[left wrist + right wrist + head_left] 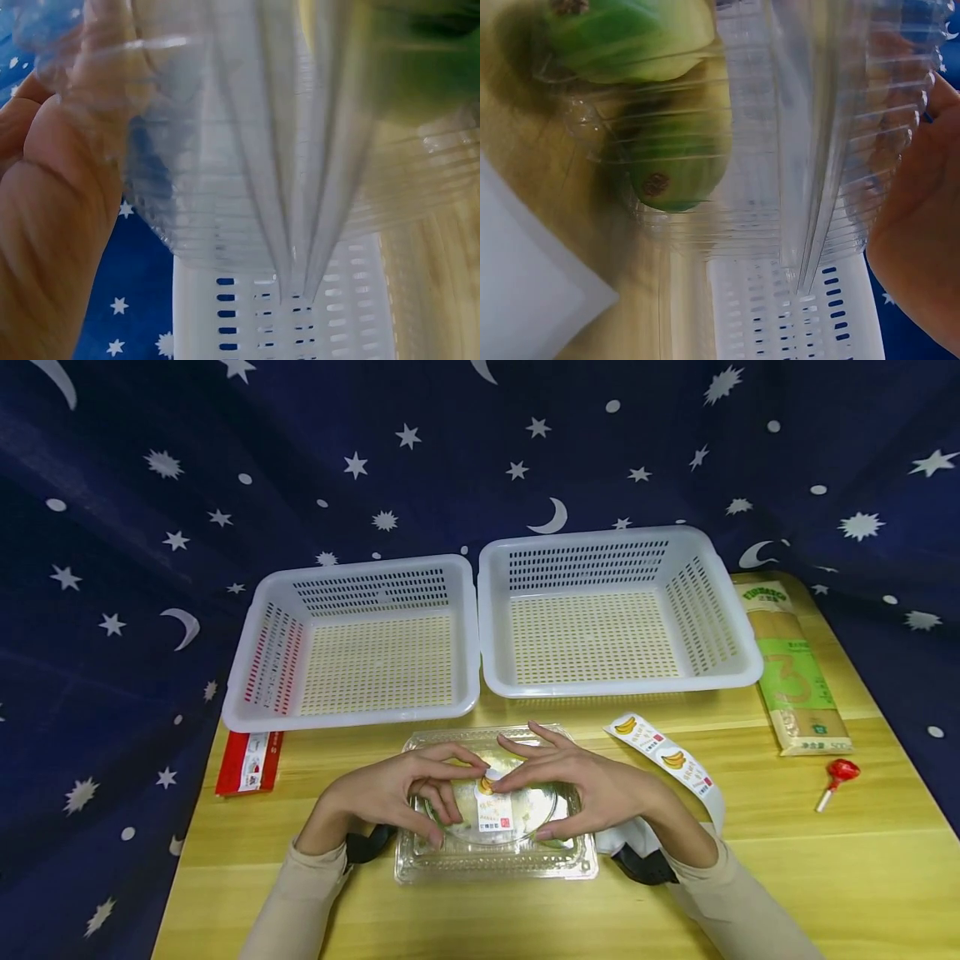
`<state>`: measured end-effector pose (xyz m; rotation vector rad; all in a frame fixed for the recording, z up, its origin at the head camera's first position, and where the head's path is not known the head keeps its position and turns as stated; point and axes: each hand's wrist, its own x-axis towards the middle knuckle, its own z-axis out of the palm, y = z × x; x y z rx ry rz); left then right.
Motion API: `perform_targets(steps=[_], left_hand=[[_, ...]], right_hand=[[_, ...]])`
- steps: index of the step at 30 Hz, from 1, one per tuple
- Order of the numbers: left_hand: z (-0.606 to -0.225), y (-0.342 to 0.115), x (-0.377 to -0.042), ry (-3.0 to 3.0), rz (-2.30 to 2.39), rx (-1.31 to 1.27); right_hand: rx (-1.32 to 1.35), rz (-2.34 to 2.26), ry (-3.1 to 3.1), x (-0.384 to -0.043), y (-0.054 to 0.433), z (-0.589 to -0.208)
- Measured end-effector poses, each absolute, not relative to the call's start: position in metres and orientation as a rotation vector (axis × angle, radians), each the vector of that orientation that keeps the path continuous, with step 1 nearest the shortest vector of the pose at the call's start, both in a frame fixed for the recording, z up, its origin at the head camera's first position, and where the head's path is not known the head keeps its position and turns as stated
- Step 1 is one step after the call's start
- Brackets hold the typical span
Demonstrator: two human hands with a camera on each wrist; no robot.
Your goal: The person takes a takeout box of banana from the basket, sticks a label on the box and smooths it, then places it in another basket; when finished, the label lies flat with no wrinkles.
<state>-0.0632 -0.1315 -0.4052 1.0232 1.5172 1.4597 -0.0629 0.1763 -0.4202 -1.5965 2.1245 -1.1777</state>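
A clear plastic clamshell box (420,867) lies closed on the table in the head view. On its lid lies a white label sticker (493,820) printed with bananas. My left hand (386,789) touches the sticker's upper edge with its index finger, thumb apart over the lid. From the other side, my right hand (596,781) presses the banana print with an index fingertip, its thumb spread at the lid's right part. Through the box wall, the right wrist view shows green fruits (679,161) with brown stem scars. The left wrist view shows only blurred green.
Two white perforated baskets (467,693) (622,683) stand behind the box. A strip of banana labels (671,760) curls at its right. Farther right are a noodle packet (797,681) and a red lollipop (843,769). A red packet (234,764) lies left.
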Motion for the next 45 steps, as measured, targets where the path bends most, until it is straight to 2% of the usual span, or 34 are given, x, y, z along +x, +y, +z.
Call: perform_targets(steps=[24, 35, 41, 45], left_hand=[[-0.401, -0.134, -0.064, 1.452, 1.425, 0.998], [-0.399, -0.15, -0.06, 1.586, 1.443, 1.105], [-0.397, -0.168, -0.052, 1.7, 1.516, 1.18], [-0.395, -0.188, -0.045, 1.802, 1.552, 1.116]], right_hand=[[-1.595, -1.141, 2.162, -0.061, 0.179, -0.419], [-1.585, -1.131, 2.173, -0.058, 0.177, -0.416], [-1.497, -1.216, 2.242, -0.06, 0.198, -0.406], [-1.471, -1.339, 2.304, -0.071, 0.225, -0.399]])
